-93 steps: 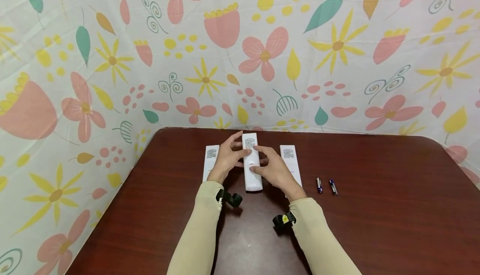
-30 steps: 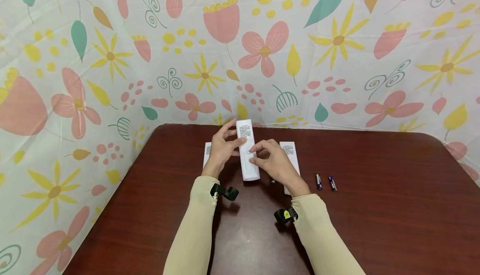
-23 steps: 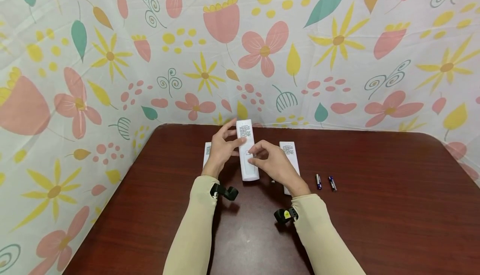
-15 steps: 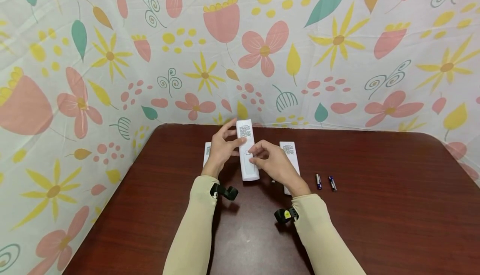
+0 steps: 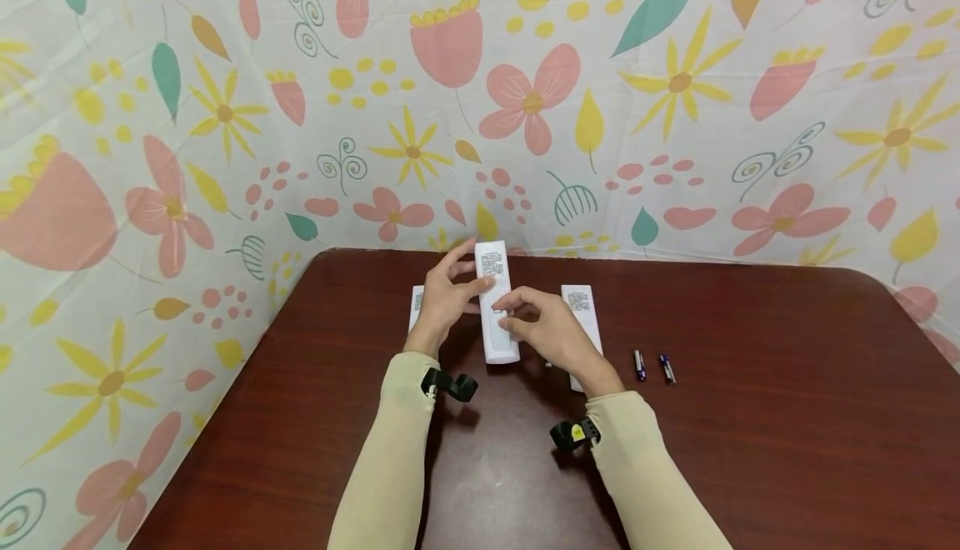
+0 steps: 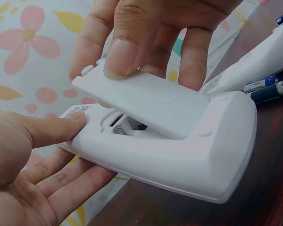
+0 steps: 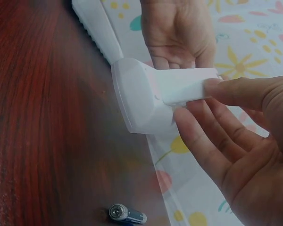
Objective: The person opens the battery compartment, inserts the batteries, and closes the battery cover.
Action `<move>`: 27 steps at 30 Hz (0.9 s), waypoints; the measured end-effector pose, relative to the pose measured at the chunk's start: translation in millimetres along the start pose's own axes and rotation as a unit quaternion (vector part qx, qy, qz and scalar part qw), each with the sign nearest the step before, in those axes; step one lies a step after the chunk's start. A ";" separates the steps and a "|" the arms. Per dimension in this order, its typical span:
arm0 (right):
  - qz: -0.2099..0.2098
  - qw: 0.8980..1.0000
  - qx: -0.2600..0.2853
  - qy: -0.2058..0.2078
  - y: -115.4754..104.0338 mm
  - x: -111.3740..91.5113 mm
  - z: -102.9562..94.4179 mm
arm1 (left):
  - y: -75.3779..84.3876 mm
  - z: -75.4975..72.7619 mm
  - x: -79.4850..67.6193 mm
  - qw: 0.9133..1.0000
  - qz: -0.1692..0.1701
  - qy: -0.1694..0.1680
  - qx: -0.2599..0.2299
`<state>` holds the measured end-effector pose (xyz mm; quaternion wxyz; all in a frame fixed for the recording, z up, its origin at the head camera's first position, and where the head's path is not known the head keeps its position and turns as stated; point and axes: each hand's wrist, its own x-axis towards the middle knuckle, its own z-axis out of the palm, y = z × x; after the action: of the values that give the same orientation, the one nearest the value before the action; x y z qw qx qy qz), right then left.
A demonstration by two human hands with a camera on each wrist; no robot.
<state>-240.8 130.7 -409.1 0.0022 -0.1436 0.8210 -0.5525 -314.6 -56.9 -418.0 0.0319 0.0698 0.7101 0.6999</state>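
Observation:
My left hand (image 5: 444,293) holds a white remote control (image 5: 491,290) with its labelled back facing up. The thumb lies on top and the fingers support it from below. With my right hand (image 5: 551,325) I pinch the remote's battery cover (image 6: 146,99) between thumb and fingers. One end of the cover is raised; its other end is at the wide end of the remote. Under it the battery compartment (image 6: 120,129) shows a coiled spring and something dark, partly hidden.
A white remote (image 5: 582,312) lies right of my hands, partly behind the right one. Another remote (image 5: 417,302) is mostly hidden behind the left hand. Two batteries (image 5: 639,365) (image 5: 667,369) lie on the brown table (image 5: 787,417). A floral cloth (image 5: 675,175) hangs behind.
Compared with 3.1 s ago, the held remote is tilted and sits slightly farther left and back, and my right fingers have closed together at its cover. Over the last second the hands barely shift.

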 end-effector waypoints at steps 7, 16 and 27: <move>0.009 1.000 0.013 -0.001 -0.8 -0.1 -0.4 | -1.2 -1.2 1.2 1.000 0.001 0.000 -0.006; 0.011 1.000 0.027 -0.005 -3.3 -4.1 -1.0 | -2.7 -1.0 0.5 1.000 0.001 0.002 -0.002; -0.010 0.999 0.016 -0.036 -2.2 -20.1 -5.2 | -1.6 -2.1 0.3 1.000 0.002 0.008 -0.011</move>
<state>-221.9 139.4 -408.2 0.0286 -0.1716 0.8098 -0.5604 -315.3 -58.9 -419.5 0.0253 0.0654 0.7024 0.7083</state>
